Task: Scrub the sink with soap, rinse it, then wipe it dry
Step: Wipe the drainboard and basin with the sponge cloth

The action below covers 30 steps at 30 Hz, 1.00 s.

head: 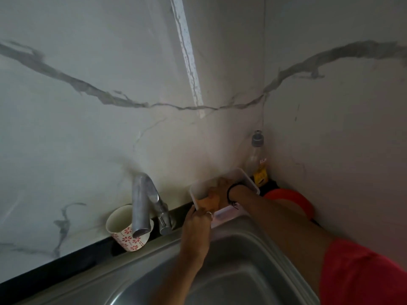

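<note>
**Soap stage: hand in container, basin not yet scrubbed**

Nearest the camera, the stainless steel sink (231, 274) lies unlathered as far as the view shows; no foam or running water is visible. A red sleeve (363, 274) covers the right upper arm at the lower right.

Beyond the basin's back rim, the left hand (197, 219) grips the near-left corner of a white plastic container (246, 179), fingers curled over its wall, steadying it. The right hand (221, 190) reaches inside the container, onto an orange-tan mass, probably a sponge or soap (209, 202). Whether the fingers have closed on it cannot be determined; the hand is blurred and partly hidden by the wall.

Left of the container stand the metal tap (143, 205) and a floral paper cup (127, 230). Behind it, in the wall corner, a clear bottle (255, 155) with a grey cap.

Recommendation: keep the left hand bracing the container, which sits at the sink's edge and could tip inward. Load the scrubber fully before lifting, and bring it straight down into the basin to avoid dripping on the counter.
</note>
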{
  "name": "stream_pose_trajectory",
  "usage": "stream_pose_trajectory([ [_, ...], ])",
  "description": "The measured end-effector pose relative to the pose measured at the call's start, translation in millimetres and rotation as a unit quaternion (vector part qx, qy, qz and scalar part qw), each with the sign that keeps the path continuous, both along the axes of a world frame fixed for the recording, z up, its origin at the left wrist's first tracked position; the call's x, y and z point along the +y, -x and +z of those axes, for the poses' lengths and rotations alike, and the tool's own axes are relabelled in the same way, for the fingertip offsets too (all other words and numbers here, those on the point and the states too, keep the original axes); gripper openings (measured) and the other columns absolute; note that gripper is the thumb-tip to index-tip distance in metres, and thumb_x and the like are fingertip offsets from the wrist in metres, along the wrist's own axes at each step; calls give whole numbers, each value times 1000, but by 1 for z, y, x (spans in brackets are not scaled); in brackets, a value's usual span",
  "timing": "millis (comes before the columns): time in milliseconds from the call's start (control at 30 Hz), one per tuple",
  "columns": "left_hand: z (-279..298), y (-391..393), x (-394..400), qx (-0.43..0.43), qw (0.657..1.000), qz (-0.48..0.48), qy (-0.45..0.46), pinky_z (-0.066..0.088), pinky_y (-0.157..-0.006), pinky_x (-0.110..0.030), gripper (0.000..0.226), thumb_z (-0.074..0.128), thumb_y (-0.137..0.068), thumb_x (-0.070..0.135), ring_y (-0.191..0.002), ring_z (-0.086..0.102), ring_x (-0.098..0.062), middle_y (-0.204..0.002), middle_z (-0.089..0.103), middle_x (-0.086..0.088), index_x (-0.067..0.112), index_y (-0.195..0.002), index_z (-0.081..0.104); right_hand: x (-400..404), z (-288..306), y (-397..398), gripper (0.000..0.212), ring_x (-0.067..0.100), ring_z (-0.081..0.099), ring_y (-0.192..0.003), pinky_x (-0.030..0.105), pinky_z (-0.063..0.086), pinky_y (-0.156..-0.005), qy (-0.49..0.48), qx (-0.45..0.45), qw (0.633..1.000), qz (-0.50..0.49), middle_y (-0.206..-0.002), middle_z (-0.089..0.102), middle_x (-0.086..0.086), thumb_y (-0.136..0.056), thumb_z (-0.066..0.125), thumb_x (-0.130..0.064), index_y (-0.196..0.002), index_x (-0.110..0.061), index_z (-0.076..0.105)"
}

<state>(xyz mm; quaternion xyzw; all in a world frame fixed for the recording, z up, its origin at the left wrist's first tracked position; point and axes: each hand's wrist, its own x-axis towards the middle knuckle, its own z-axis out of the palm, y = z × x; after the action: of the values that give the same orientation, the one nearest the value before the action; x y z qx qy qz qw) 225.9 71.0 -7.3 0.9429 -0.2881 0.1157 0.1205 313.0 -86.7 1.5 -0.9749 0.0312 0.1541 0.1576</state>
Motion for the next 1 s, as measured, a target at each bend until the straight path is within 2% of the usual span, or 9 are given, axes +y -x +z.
stream_pose_trajectory([
  [100,1,0,-5,5,1000,8,-2,49,-72,-15,9,72,-76,20,-76,67,-11,-76,71,2,19,-85,73,3,4,4,55,30,24,-139,41,19,-114,-13,6,1000,13,-152,23,13,-100,32,-37,-147,-12,20],
  [233,5,-2,-2,19,999,22,24,43,-87,-9,11,67,-81,14,-69,63,-12,-75,71,-8,9,-89,73,12,14,17,38,33,46,-125,40,38,-101,-23,16,999,32,-133,50,16,-95,48,-20,-131,-8,49],
  [300,12,-3,-7,-17,997,8,-69,50,-89,-26,4,73,-76,20,-58,65,-13,-63,69,-4,16,-76,73,13,17,24,38,32,48,-124,40,39,-102,5,-9,1000,25,-133,51,16,-93,52,-18,-129,-6,51],
  [400,21,-3,-11,-21,994,-4,-103,42,-99,-35,6,69,-82,24,-73,68,-14,-75,71,0,18,-81,71,11,33,31,39,30,43,-128,40,34,-106,50,-85,995,18,-139,45,13,-96,43,-20,-134,-10,43],
  [533,22,10,0,-61,995,18,-79,52,-86,-41,31,86,-58,29,-89,68,-12,-90,72,3,20,-85,73,9,72,57,35,33,54,-108,38,44,-83,-21,-228,973,-39,-123,45,13,-90,49,-22,-124,-14,44],
  [633,20,28,18,-49,998,33,-15,52,-89,-44,47,83,-64,25,-107,63,-20,-110,69,-4,13,-107,69,17,92,91,30,32,56,-96,33,41,-74,-105,-261,957,-72,-112,48,12,-90,51,-25,-114,-8,49],
  [733,11,55,54,-31,998,37,48,53,-84,-41,40,76,-69,24,-104,65,-23,-108,69,-7,11,-107,68,41,89,129,24,33,60,-94,43,47,-84,-270,-173,943,-89,-100,63,17,-90,54,-25,-99,-2,58],
  [900,7,116,141,39,996,48,67,39,-101,-25,41,48,-85,33,-118,55,-18,-121,63,-4,12,-117,64,101,63,199,18,16,65,-72,28,50,-68,-598,84,779,-169,-85,66,6,-95,47,-20,-89,-13,63],
  [1000,-9,148,228,27,990,119,70,35,-97,-21,42,38,-91,41,-108,57,-16,-106,70,-5,14,-107,66,160,47,211,23,22,62,-70,29,50,-66,-633,185,722,-209,-75,70,11,-92,47,-17,-84,-6,66],
])
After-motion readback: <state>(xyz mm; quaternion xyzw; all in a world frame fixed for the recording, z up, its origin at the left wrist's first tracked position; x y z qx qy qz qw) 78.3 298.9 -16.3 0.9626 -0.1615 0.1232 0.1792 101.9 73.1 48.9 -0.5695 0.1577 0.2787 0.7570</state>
